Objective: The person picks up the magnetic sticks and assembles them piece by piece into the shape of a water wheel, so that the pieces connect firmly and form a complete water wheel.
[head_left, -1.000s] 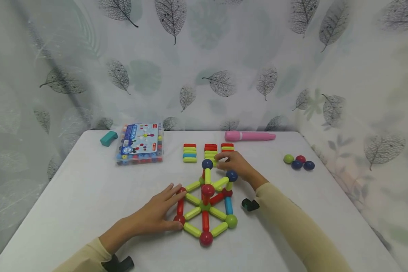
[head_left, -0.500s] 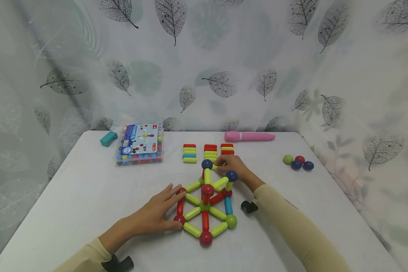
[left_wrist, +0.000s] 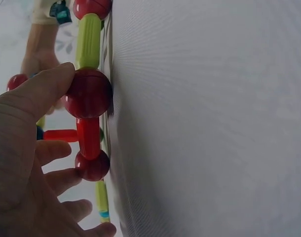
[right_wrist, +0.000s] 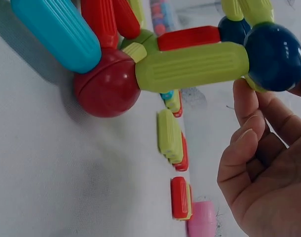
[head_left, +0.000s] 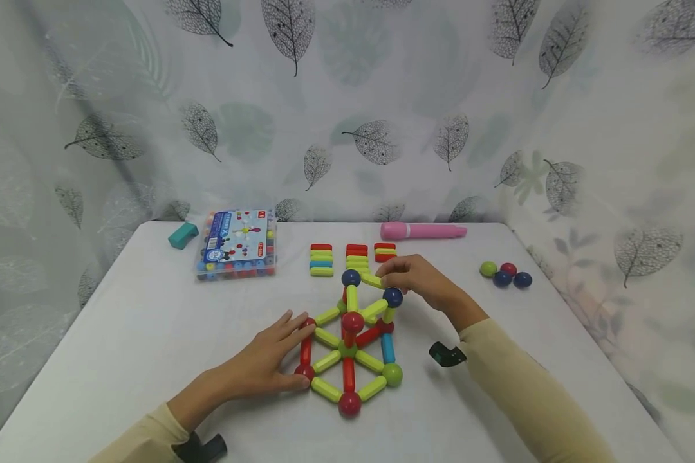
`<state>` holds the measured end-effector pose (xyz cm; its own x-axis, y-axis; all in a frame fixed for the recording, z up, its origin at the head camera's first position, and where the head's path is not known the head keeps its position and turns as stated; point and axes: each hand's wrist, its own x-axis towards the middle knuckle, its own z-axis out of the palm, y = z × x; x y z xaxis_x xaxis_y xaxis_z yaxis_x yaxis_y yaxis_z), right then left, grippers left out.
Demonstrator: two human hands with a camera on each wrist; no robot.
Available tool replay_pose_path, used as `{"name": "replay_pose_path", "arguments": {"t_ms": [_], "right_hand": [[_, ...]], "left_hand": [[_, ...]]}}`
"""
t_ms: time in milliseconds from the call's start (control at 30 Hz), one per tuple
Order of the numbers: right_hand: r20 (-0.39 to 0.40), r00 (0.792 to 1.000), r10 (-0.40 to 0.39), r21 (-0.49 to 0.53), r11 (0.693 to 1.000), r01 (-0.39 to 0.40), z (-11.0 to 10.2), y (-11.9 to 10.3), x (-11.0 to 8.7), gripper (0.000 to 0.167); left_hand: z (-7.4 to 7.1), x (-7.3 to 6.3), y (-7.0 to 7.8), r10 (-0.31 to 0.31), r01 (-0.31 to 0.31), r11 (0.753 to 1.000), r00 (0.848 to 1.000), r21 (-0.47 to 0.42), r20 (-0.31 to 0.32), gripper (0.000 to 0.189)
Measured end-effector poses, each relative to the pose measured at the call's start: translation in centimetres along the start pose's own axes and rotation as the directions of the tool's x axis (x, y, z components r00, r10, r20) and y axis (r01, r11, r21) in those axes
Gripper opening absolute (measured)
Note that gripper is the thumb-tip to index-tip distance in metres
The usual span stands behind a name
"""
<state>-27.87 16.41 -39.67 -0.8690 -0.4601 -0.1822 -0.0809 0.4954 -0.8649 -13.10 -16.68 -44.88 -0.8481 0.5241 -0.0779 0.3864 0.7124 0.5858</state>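
Note:
A hexagonal magnetic-stick frame of coloured rods and balls stands on the table, with a green ball at its centre. Raised above its base are two blue balls and a red ball. My right hand pinches a yellow-green magnetic rod at the back, its far end close by the left blue ball. In the right wrist view, fingertips show right behind a blue ball. My left hand rests against the frame's left side, thumb on one red ball, fingers at another.
Behind the frame lie rows of rods. A clear box of parts and a teal block are back left. A pink pen-like item lies at the back edge; several loose balls sit right.
My right hand has taken a yellow-green rod from near the middle row and brought it right, in behind the blue balls. The left hand stays in place.

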Motion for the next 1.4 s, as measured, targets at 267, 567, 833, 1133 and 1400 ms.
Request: {"name": "replay_pose_path", "arguments": {"t_ms": [267,567,833,1133,1400], "right_hand": [[0.033,0.999,-0.026,0.006,1.0,0.026,0.1,-0.6,-0.7,0.028],[0.071,0.997,-0.021,-0.008,1.0,0.022,0.7,-1.5,-1.0,0.029],[0.043,0.999,-0.025,-0.02,0.999,0.026,0.5,-1.3,-1.2,0.039],[0.029,0.999,0.014,0.013,1.0,-0.015,0.0,2.1,-2.5,0.034],[-0.002,1.0,0.02,-0.011,1.0,-0.02,1.4,4.0,-5.6,0.043]], "left_hand": [[0.0,0.1,0.1,-0.006,0.006,1.0,1.0,0.0,0.005,0.092],[0.0,0.0,0.1,-0.001,0.001,1.0,1.0,0.005,0.001,0.091],[0.0,0.0,0.1,0.0,0.0,1.0,1.0,0.004,-0.001,0.092],[-0.2,0.1,0.2,0.001,-0.001,1.0,1.0,0.008,0.009,0.091],[-2.3,3.3,-0.1,-0.042,0.043,0.999,0.991,0.009,-0.123,0.078]]}}
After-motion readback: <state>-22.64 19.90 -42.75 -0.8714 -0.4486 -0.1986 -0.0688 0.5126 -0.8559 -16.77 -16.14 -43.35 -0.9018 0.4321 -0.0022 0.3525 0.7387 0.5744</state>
